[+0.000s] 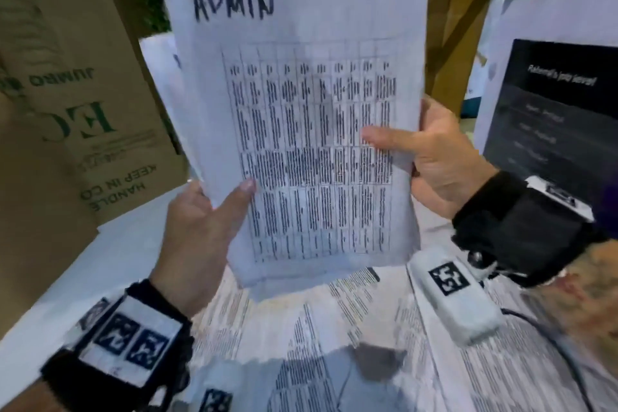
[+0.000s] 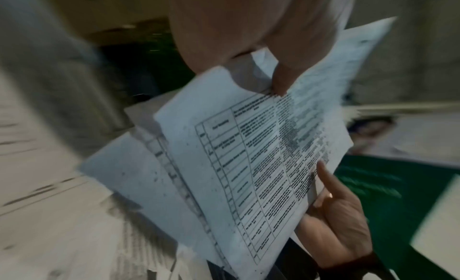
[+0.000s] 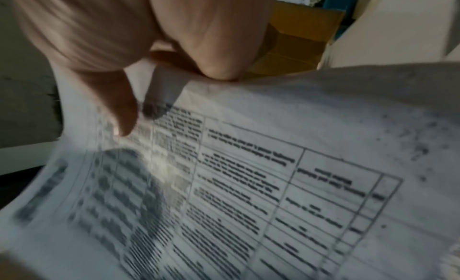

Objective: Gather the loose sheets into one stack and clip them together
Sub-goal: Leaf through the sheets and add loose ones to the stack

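I hold a stack of white sheets [image 1: 301, 110] upright in front of me; the top sheet carries a printed table and the handwritten word ADMIN. My left hand [image 1: 204, 227] grips the stack's lower left edge, thumb on the front. My right hand [image 1: 431, 157] grips the right edge, thumb across the table print. The left wrist view shows several sheets [image 2: 239, 166] fanned out unevenly under my thumb, with my right hand's fingers [image 2: 336, 215] behind them. In the right wrist view my thumb presses the top sheet [image 3: 248, 176]. No clip is visible.
More printed sheets [image 1: 334, 328] lie spread over the table below the stack. A cardboard box [image 1: 67, 94] stands at the left. A black printed page [image 1: 551, 110] lies at the right, with a green surface [image 2: 385, 195] nearby. A white tagged device [image 1: 454, 294] lies on the table's right side.
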